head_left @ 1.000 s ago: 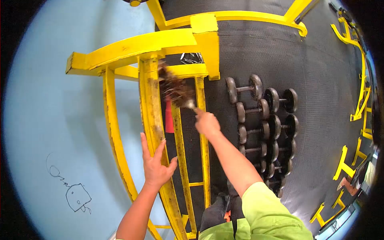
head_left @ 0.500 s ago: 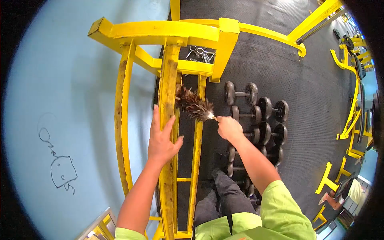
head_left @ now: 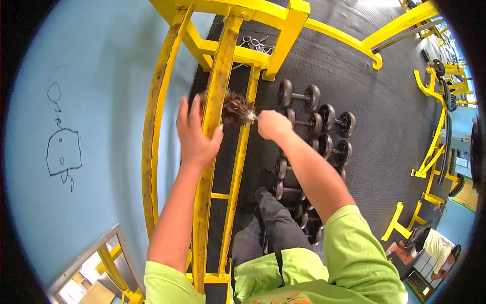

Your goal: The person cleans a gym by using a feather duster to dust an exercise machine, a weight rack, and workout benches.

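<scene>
My right hand (head_left: 274,125) is closed around the short handle of a brown feather duster (head_left: 237,108). The duster's feathers reach in behind a worn yellow beam (head_left: 215,96) of the rack, so part of them is hidden. My left hand (head_left: 196,139) lies against that same beam, fingers spread, with nothing held in it. Dark scuffs and rust-like marks run along the beam. A second yellow beam (head_left: 158,101) stands to its left, nearer the wall.
Rows of black dumbbells (head_left: 299,96) rest on the black rubber floor (head_left: 374,116). Metal clips (head_left: 255,44) lie beyond the rack. A blue wall (head_left: 101,152) bears a drawing; a framed mirror (head_left: 119,238) is low left. Another person (head_left: 439,253) is at the lower right.
The view has shifted along the rack. My right hand and the duster have moved left, with the feathers now further behind the beam. My left hand stays on the beam.
</scene>
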Motion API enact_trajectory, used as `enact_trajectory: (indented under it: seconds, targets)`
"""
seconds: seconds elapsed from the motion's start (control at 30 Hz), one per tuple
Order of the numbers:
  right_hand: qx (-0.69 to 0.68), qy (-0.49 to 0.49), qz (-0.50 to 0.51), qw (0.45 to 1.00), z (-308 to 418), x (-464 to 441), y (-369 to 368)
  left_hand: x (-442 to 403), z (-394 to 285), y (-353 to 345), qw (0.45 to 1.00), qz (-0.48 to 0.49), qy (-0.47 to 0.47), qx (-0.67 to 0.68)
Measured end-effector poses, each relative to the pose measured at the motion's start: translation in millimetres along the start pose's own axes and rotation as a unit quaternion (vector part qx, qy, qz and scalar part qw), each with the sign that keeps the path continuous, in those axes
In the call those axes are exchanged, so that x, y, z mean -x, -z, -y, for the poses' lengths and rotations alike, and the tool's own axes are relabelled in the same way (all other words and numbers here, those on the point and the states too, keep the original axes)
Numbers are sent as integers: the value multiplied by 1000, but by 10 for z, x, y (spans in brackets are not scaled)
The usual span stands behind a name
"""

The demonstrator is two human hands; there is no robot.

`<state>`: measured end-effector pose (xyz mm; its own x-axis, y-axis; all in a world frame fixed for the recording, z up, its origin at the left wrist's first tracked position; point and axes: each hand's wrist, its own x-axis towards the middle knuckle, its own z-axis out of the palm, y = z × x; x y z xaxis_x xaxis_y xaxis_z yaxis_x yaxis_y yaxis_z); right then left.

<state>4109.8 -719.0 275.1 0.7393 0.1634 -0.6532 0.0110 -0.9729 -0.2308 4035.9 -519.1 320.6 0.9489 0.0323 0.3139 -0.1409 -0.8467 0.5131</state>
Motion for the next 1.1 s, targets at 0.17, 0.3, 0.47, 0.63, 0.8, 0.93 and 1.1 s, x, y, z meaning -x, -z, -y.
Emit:
enact_trajectory:
  seconds: [0.17,0.3,0.47,0.63,0.8,0.93,1.1]
  targets:
    - [59,48,119,990,-19,459,-544,1763,-155,658,987,67,140,-43]
    - [-9,29,79,996,-6,781,-975,2742,-322,1053,961,109,247,-64]
    - [-6,15,88,996,194,1183,-975,3070,-343,1183,943,163,286,-53]
    - [81,49,140,986,341,1094,-1023,3005,-452,1216,891,219,391,-76]
    - [223,239,148,933,166,580,-1185,2868,-491,1204,862,231,439,-102]
    - [307,336,179,872,295,314,-1144,2760,-572,1217,823,214,514,-114]
    - [266,352,200,875,583,373,-1125,2786,-744,974,782,110,605,-99]
